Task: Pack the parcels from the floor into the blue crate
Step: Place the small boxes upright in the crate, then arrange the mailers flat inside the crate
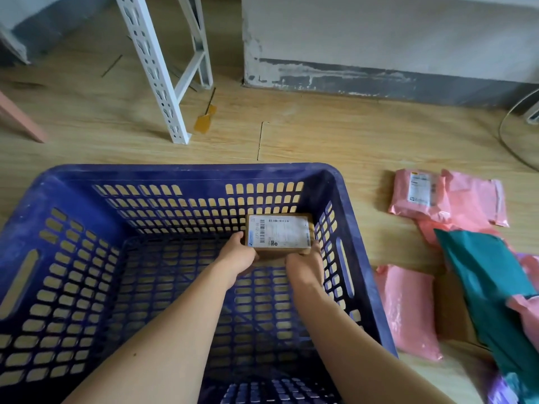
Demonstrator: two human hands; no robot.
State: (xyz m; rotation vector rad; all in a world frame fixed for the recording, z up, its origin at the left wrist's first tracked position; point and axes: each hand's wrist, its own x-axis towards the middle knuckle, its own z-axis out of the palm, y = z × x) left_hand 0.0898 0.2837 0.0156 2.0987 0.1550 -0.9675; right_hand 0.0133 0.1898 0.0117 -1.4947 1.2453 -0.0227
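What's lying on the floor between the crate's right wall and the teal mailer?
In the head view, a pink mailer lies flat on the floor between the blue crate and the teal mailer, with a strip of bare wood either side.

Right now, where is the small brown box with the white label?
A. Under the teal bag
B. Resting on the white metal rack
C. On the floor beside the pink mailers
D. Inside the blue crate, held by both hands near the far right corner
D: the brown box sits within the walls of the blue crate, with the left hand and the right hand gripping its near edge, close to the far right corner.
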